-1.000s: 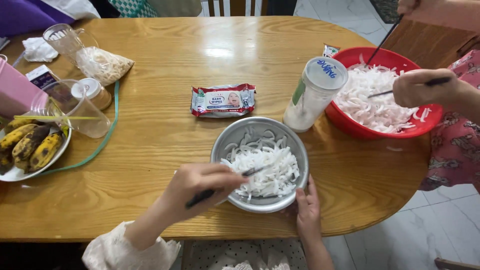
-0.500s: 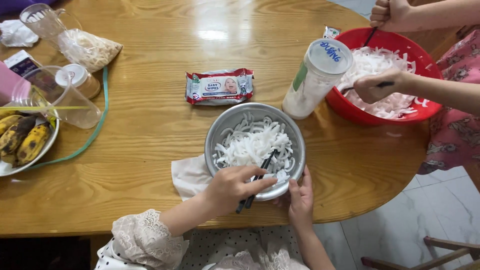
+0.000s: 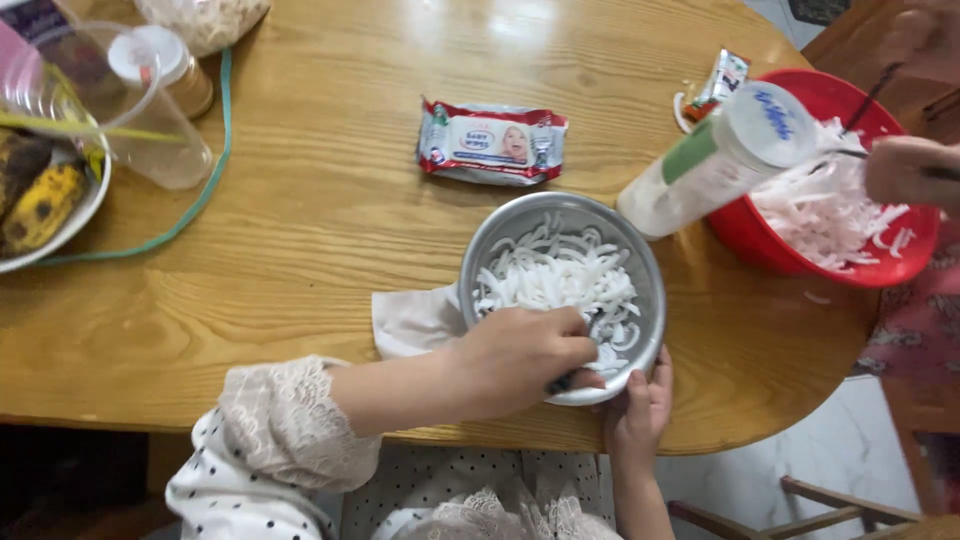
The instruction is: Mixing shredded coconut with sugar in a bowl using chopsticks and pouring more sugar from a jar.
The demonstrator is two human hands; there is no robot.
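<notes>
left hand [image 3: 525,355] over the near rim of the metal bowl [image 3: 640,262], fingers curled shut on a dark utensil [image 3: 562,383] dipping into the white shreds [image 3: 555,280], likely to stir. cloth [image 3: 415,320] tucked left of the bowl. right hand [image 3: 640,400] grips the near-right rim, fingers together, apparently to steady it.

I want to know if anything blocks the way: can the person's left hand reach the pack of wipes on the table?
Probably yes. The left hand is over the metal bowl, gripping a dark utensil. The pack of wipes lies just beyond the bowl on bare table; nothing stands between, though the fingers are occupied.
</notes>
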